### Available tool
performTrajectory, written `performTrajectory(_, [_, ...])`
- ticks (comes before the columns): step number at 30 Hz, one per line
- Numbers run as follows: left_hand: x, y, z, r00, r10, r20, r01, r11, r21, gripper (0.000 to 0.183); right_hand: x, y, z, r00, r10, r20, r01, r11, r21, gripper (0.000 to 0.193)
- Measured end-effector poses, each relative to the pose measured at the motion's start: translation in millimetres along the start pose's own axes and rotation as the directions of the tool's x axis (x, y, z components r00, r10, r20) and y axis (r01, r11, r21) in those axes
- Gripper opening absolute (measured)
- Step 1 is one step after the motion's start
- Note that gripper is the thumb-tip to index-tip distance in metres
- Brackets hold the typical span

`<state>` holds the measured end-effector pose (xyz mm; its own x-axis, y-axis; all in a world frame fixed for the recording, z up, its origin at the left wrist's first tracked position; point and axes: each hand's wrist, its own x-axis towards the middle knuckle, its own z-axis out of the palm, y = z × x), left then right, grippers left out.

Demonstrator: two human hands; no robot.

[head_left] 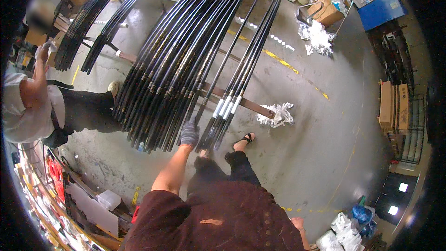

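Note:
My left hand (pixel 189 133), in a grey glove, is closed around the near end of a long black pole (pixel 201 76) at the right side of a wide row of such poles (pixel 169 72). The gripped end itself is hidden by the glove. Just right of that hand, a smaller group of black poles (pixel 251 60) with white bands lies apart from the row, one single pole (pixel 227 56) between them. My right hand (pixel 298 223) hangs low by my right side, bare and partly cut off by my body; its fingers cannot be made out.
A brown support bar (pixel 251 107) runs under the poles, white wrapping (pixel 277 114) at its end. To the left stands another person (pixel 35 104), near more black poles (pixel 95 14). Cartons (pixel 395 104) line the right; white and blue bags (pixel 346 232) lie lower right.

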<state>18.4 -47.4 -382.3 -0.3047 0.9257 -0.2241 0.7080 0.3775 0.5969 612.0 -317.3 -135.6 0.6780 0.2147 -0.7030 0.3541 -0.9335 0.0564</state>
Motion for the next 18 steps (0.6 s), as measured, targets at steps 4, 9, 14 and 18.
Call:
performTrajectory(4, [24.7, 9.2, -45.4, 0.996, 0.02, -0.09, -0.002, 0.98, 0.2, 0.056, -7.8, -4.7, 6.2, 0.999, 0.022, 0.031, -0.025, 0.996, 0.083, 0.015])
performTrajectory(9, [53.4, 8.4, -84.7, 0.985, 0.01, -0.175, 0.062, 0.912, 0.406, 0.064, 37.1, 61.7, 27.8, 0.979, 0.083, 0.187, -0.125, 0.967, 0.223, 0.017])
performTrajectory(14, [66.0, -11.5, -92.2, 0.99, -0.037, -0.136, 0.101, 0.856, 0.507, 0.067, 32.1, 87.4, 38.9, 0.986, 0.043, 0.162, -0.048, 0.999, 0.026, 0.018])
performTrajectory(18, [58.7, -13.2, -88.4, 0.969, 0.115, -0.219, 0.016, 0.855, 0.518, 0.066, 43.5, 117.7, 45.3, 0.986, -0.073, 0.152, 0.08, 0.996, -0.037, 0.017])
